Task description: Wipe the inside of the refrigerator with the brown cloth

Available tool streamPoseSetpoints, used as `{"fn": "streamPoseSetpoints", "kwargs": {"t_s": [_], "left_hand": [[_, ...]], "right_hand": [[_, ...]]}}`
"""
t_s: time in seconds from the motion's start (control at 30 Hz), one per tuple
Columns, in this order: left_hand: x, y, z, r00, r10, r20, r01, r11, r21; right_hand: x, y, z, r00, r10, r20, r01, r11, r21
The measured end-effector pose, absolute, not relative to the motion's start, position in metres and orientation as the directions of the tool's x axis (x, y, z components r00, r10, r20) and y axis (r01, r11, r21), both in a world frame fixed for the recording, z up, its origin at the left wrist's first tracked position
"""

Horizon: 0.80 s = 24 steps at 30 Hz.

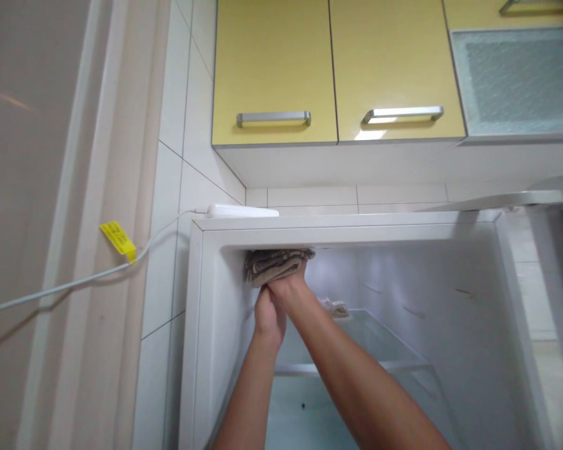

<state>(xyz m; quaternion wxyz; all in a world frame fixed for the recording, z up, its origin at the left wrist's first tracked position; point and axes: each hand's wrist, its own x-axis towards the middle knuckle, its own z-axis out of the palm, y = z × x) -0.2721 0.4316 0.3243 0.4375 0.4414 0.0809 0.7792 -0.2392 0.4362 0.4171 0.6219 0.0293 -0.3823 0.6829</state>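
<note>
A folded grey-brown cloth (278,267) is up against the ceiling of an open refrigerator (347,232), in its upper left corner. My right hand (289,289) is closed on this cloth from below, its fingertips hidden by the folds. Just under it, my left hand (269,315) touches the heel of my right hand close to the cloth's lower edge. The fingers of my left hand are hidden, so their grip cannot be made out. Both forearms reach up into the compartment from below.
A glass shelf (375,337) spans the compartment, with a small pale crumpled item (336,308) towards its back. On top of the refrigerator lies a white device (243,211) with a cable (75,283) bearing a yellow tag (117,237). Yellow cabinets (274,62) hang above.
</note>
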Motion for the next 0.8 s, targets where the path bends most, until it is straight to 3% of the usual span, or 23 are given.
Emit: {"fn": "streamPoseSetpoints", "kwargs": {"t_s": [0.17,0.3,0.43,0.5,0.53,0.6,0.67,0.8], "left_hand": [[-0.266,0.426,0.360,-0.283,0.661,0.695,-0.705,-0.634,0.317],[-0.259,0.417,0.361,-0.251,0.716,0.652,-0.728,-0.583,0.360],[-0.240,0.413,0.364,-0.320,0.723,0.612,-0.707,-0.613,0.354],[-0.224,0.405,0.374,-0.412,0.723,0.555,-0.701,-0.641,0.314],[-0.216,0.399,0.381,-0.456,0.705,0.543,-0.694,-0.664,0.280],[-0.201,0.382,0.397,-0.510,0.618,0.598,-0.666,-0.724,0.181],[-0.190,0.362,0.412,-0.516,0.511,0.687,-0.642,-0.762,0.084],[-0.188,0.338,0.434,-0.520,0.446,0.729,-0.625,-0.780,0.031]], "right_hand": [[-0.207,0.416,0.418,-0.323,0.754,0.572,-0.860,0.018,-0.510],[-0.166,0.404,0.397,-0.238,0.827,0.509,-0.722,0.199,-0.663],[-0.095,0.406,0.337,-0.030,0.872,0.489,-0.620,0.368,-0.693],[-0.054,0.413,0.295,0.232,0.788,0.571,-0.187,0.612,-0.768],[-0.036,0.418,0.273,0.362,0.702,0.613,0.047,0.643,-0.764],[-0.006,0.427,0.230,0.443,0.555,0.704,0.438,0.551,-0.710],[0.012,0.436,0.192,0.390,0.467,0.794,0.657,0.463,-0.595],[0.019,0.450,0.143,0.207,0.296,0.933,0.843,0.430,-0.323]]}}
